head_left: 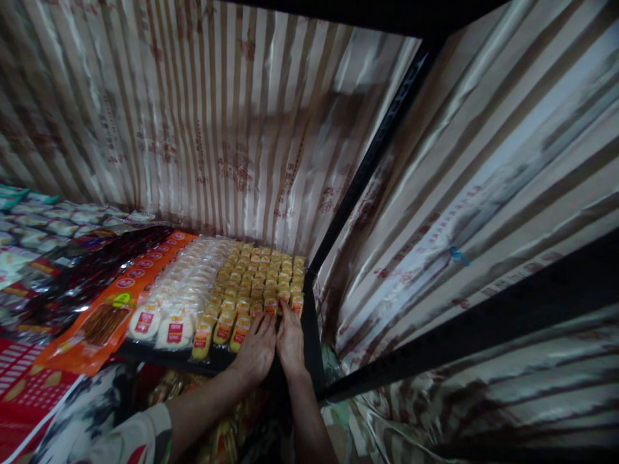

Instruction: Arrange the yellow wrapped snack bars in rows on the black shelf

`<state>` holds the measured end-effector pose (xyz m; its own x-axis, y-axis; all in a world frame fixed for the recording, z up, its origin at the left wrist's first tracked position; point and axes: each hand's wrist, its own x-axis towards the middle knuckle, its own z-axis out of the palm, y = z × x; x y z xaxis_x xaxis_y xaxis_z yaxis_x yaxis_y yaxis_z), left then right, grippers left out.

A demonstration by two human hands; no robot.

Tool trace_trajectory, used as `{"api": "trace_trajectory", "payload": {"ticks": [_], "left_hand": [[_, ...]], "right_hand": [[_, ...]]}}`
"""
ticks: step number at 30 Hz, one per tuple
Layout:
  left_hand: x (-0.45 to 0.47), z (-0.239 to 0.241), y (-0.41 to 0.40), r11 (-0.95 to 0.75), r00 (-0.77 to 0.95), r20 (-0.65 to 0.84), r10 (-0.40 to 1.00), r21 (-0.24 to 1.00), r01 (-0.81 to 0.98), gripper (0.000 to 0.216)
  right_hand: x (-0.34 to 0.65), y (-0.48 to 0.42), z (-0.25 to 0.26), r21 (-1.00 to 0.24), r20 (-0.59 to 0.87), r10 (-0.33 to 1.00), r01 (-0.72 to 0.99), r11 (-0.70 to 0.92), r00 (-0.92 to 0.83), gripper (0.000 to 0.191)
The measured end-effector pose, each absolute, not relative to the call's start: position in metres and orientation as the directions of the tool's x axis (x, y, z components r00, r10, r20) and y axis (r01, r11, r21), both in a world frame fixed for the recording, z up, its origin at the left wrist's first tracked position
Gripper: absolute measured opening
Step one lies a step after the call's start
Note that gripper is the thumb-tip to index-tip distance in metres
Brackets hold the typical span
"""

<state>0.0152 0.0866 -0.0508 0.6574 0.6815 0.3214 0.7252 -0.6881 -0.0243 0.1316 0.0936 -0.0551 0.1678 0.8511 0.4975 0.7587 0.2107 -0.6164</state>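
Rows of yellow wrapped snack cakes (251, 277) fill the right end of a dark shelf (314, 322). At the front of these rows, my left hand (257, 348) rests with its fingers stretched out over the packets. Close beside it, my right hand (290, 338) reaches forward, fingers extended against a front-row packet. Both hands look open, pressing or touching the packets; I cannot make out anything held between them. Left of my hands, several yellow packets with red labels (225, 327) stand at the shelf's front edge.
White round wrapped cakes (175, 330) and an orange snack bag (106, 316) lie to the left. Beyond are dark shiny packets (106, 264). A red basket (29, 399) stands lower left. A black upright post (372, 161) and striped plastic sheeting (193, 116) bound the shelf.
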Motion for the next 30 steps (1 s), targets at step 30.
{"api": "trace_trajectory", "payload": {"ticks": [30], "left_hand": [[0.059, -0.073, 0.091, -0.754, 0.682, 0.364, 0.634, 0.095, 0.65, 0.054]], "right_hand": [[0.165, 0.099, -0.076, -0.766, 0.462, 0.72, 0.642, 0.03, 0.518, 0.037]]}}
